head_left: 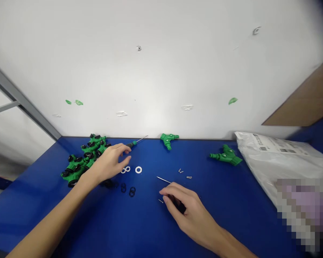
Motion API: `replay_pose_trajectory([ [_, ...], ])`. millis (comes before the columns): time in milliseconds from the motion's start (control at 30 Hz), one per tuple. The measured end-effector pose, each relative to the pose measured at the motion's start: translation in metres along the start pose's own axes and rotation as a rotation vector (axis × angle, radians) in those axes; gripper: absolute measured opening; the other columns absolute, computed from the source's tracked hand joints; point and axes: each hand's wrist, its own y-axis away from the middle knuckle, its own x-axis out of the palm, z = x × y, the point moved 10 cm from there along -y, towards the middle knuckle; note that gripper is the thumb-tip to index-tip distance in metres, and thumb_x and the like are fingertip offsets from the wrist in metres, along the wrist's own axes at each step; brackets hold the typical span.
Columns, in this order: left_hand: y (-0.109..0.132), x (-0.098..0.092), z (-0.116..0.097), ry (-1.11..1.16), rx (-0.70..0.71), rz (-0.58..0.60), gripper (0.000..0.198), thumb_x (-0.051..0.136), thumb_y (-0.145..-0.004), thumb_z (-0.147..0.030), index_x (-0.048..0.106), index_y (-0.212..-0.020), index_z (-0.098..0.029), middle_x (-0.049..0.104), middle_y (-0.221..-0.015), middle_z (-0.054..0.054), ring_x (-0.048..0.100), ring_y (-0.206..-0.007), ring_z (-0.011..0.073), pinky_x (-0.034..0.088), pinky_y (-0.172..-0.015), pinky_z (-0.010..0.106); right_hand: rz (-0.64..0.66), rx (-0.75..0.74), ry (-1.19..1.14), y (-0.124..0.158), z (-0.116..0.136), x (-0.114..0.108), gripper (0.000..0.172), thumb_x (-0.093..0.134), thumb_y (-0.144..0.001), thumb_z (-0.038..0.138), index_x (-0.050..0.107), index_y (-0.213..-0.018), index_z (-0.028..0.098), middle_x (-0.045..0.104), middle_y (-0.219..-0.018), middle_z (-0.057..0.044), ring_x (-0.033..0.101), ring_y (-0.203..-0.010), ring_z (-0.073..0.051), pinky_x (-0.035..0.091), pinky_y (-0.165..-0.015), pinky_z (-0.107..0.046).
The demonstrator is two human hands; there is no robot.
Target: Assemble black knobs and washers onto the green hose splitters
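My left hand [109, 163] hovers over the blue table [140, 229], fingers loosely curved and apart, holding nothing I can see. Its fingertips are just above two small white rings [125, 169], and a larger white washer [138, 170] lies beside them. A green-handled screwdriver [136, 142] lies just beyond that hand. My right hand [185, 208] rests on the table with its fingers curled down over something small and dark that I cannot make out. A thin metal pin [163, 180] lies just past its fingertips, and a tiny screw [160, 200] is next to its index finger.
A pile of green plastic fittings with black caps [83, 159] sits at the back left. Single green fittings lie at the wall [169, 139] and at the right [226, 156]. Black O-rings [127, 189] and small screws [184, 173] are scattered mid-table. A white plastic bag [274, 157] fills the right.
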Motion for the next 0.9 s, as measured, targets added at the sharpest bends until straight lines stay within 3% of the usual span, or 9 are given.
replay_pose_trajectory([
  [133, -0.046, 0.034, -0.027, 0.021, 0.026, 0.035, 0.039, 0.062, -0.088, -0.029, 0.058, -0.124, -0.015, 0.066, -0.123, 0.013, 0.064, -0.105, 0.0261, 0.051, -0.095, 0.041, -0.003, -0.011, 0.014, 0.000, 0.000, 0.000, 0.020, 0.046, -0.097, 0.018, 0.066, -0.098, 0.020, 0.067, -0.087, -0.005, 0.062, -0.076, -0.017, 0.049, -0.069, -0.030],
  [233, -0.080, 0.063, -0.044, 0.019, -0.049, 0.046, 0.055, 0.069, -0.086, -0.041, 0.053, -0.132, -0.014, 0.063, -0.126, 0.016, 0.062, -0.112, 0.0306, 0.052, -0.095, 0.048, -0.010, -0.012, 0.004, 0.001, 0.000, -0.001, 0.020, 0.047, -0.096, 0.017, 0.066, -0.098, 0.021, 0.068, -0.088, -0.004, 0.062, -0.075, -0.017, 0.049, -0.068, -0.030],
  [300, -0.099, 0.078, -0.049, 0.015, -0.129, 0.039, 0.035, 0.060, -0.095, -0.032, 0.058, -0.126, -0.016, 0.061, -0.126, 0.011, 0.064, -0.106, 0.0249, 0.056, -0.088, 0.046, -0.010, -0.012, 0.002, 0.001, 0.000, -0.001, 0.020, 0.047, -0.096, 0.015, 0.066, -0.097, 0.021, 0.068, -0.088, -0.004, 0.063, -0.077, -0.017, 0.049, -0.069, -0.030],
  [467, -0.125, 0.097, -0.049, 0.054, -0.214, 0.063, 0.034, 0.060, -0.095, -0.032, 0.058, -0.125, -0.017, 0.061, -0.126, 0.011, 0.064, -0.105, 0.0245, 0.056, -0.088, 0.045, -0.011, -0.018, -0.002, 0.002, 0.002, -0.004, 0.020, 0.049, -0.093, 0.012, 0.067, -0.097, 0.020, 0.068, -0.089, -0.003, 0.064, -0.078, -0.017, 0.049, -0.072, -0.030],
  [567, -0.119, 0.101, -0.045, 0.132, -0.189, 0.134, 0.035, 0.060, -0.095, -0.032, 0.058, -0.125, -0.016, 0.062, -0.126, 0.011, 0.064, -0.105, 0.0246, 0.056, -0.087, 0.045, -0.023, -0.018, -0.020, 0.003, 0.002, -0.005, 0.020, 0.050, -0.092, 0.011, 0.067, -0.097, 0.020, 0.068, -0.090, -0.004, 0.064, -0.078, -0.017, 0.048, -0.071, -0.030],
  [667, -0.095, 0.096, -0.044, 0.237, -0.153, 0.203, 0.035, 0.061, -0.094, -0.031, 0.058, -0.126, -0.016, 0.062, -0.125, 0.011, 0.065, -0.104, 0.0241, 0.056, -0.086, 0.045, -0.075, -0.005, -0.039, 0.004, -0.001, -0.009, 0.019, 0.049, -0.092, 0.010, 0.065, -0.096, 0.020, 0.066, -0.085, -0.002, 0.061, -0.071, -0.015, 0.047, -0.065, -0.028],
  [800, -0.053, 0.075, -0.050, 0.357, -0.105, 0.180, 0.010, 0.058, -0.091, -0.021, 0.058, -0.097, -0.013, 0.068, -0.090, 0.006, 0.066, -0.075, 0.0154, 0.057, -0.070, 0.030, -0.255, 0.016, -0.042, 0.005, -0.004, -0.025, 0.012, 0.049, -0.090, 0.011, 0.056, -0.086, 0.020, 0.056, -0.072, 0.001, 0.052, -0.059, -0.012, 0.042, -0.056, -0.025],
  [900, -0.033, 0.065, -0.059, 0.399, -0.068, 0.153, 0.022, 0.063, -0.086, -0.034, 0.055, -0.097, -0.016, 0.066, -0.091, 0.005, 0.063, -0.072, 0.0158, 0.054, -0.065, 0.030, -0.391, -0.050, 0.065, 0.007, 0.006, -0.045, 0.014, 0.048, -0.089, 0.009, 0.051, -0.080, 0.020, 0.052, -0.071, 0.001, 0.049, -0.062, -0.013, 0.041, -0.058, -0.026],
])
